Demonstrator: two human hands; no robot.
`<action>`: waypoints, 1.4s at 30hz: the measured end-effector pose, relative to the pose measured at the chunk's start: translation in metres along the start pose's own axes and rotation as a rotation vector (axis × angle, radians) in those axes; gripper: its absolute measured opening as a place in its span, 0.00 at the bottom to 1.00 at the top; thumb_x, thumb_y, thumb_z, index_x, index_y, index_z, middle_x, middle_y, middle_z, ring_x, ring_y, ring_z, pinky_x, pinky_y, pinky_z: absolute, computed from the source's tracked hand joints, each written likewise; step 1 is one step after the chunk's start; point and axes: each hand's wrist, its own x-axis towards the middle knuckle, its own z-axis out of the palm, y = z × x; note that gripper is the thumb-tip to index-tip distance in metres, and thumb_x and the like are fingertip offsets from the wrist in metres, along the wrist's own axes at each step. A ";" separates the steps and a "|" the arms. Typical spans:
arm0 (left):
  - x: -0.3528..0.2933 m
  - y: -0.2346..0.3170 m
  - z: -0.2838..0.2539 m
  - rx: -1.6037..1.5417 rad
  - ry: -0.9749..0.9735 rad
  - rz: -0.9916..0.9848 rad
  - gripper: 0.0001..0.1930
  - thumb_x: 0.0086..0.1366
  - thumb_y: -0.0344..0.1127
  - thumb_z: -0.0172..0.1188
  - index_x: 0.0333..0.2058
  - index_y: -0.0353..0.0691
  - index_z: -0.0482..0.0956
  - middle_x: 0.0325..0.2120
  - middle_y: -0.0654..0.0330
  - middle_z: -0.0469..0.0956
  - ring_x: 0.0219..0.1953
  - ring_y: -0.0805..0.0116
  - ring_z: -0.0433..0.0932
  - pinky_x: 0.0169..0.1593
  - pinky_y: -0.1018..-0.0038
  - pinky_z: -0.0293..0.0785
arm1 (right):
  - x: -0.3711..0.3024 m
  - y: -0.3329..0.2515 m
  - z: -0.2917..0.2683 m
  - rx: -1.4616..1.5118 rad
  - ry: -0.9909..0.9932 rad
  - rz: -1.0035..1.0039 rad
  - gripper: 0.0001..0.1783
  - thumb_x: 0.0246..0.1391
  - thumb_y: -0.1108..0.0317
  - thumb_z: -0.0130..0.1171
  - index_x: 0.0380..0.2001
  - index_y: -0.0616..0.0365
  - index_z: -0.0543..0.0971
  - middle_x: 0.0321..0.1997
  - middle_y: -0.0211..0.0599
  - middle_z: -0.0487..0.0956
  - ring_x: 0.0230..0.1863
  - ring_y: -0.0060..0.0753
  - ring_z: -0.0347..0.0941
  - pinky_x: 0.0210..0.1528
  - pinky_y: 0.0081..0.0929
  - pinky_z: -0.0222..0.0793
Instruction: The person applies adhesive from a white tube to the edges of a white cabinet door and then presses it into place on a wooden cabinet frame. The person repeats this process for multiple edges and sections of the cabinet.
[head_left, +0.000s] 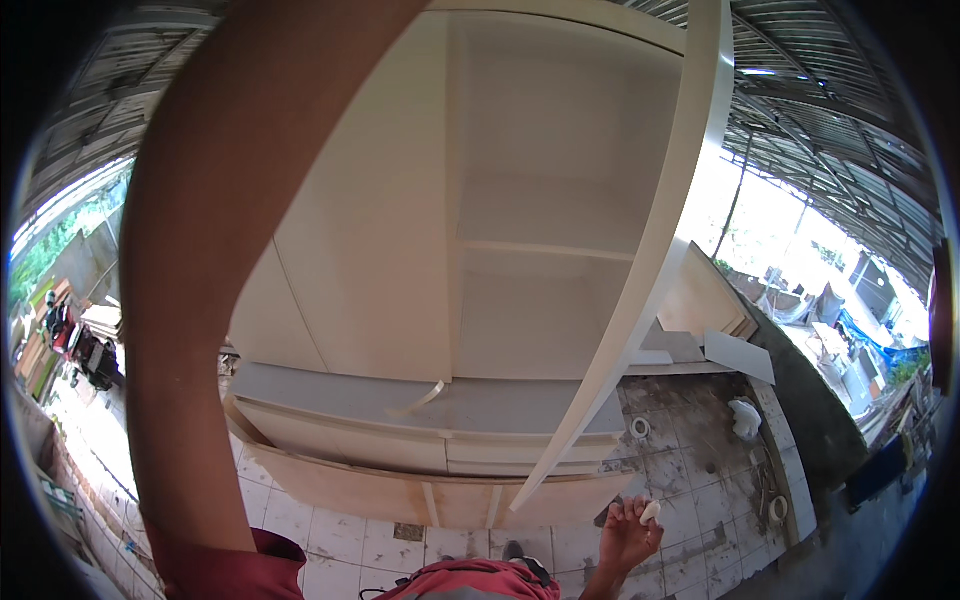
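My left arm (190, 290) is raised across the left of the view, and its hand is hidden beyond the top edge. Low at the right, my right hand (628, 535) has its fingers bent around a small whitish piece (651, 512), whose kind I cannot make out. In front of me stands a tall cream cabinet (370, 220) with a shelf (560, 248) on its right side. Its right door (655, 250) is swung open towards me. A curled pale strip (425, 398) lies on the grey ledge above the drawers (350, 437).
A long board (390, 493) leans along the cabinet's base. White tape rolls (640, 427) and a crumpled plastic bag (745, 418) lie on the dirty tiled floor at the right. Loose panels (738, 355) stand behind them. A motorcycle (85, 345) is at far left.
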 end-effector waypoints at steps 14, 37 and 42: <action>-0.178 -0.119 0.228 -1.280 0.403 0.209 0.42 0.78 0.62 0.25 0.58 0.24 0.73 0.53 0.45 0.78 0.52 0.55 0.75 0.58 0.62 0.67 | 0.009 -0.053 -0.037 -0.007 0.153 -0.094 0.08 0.58 0.65 0.56 0.33 0.58 0.73 0.39 0.35 0.72 0.38 0.28 0.65 0.40 0.27 0.64; -0.240 -0.050 0.411 -0.438 1.498 -0.487 0.42 0.74 0.67 0.41 0.60 0.27 0.71 0.55 0.52 0.74 0.59 0.62 0.68 0.65 0.65 0.57 | 0.288 -0.197 -0.126 0.009 0.231 0.173 0.03 0.56 0.69 0.61 0.30 0.56 0.78 0.34 0.33 0.80 0.32 0.27 0.73 0.38 0.29 0.69; -0.234 -0.055 0.428 -0.353 1.615 -0.499 0.39 0.71 0.66 0.48 0.58 0.29 0.73 0.53 0.54 0.75 0.57 0.63 0.69 0.63 0.64 0.60 | 0.312 -0.184 -0.119 -0.040 0.328 0.160 0.07 0.60 0.65 0.61 0.37 0.56 0.76 0.34 0.31 0.78 0.32 0.23 0.72 0.36 0.27 0.68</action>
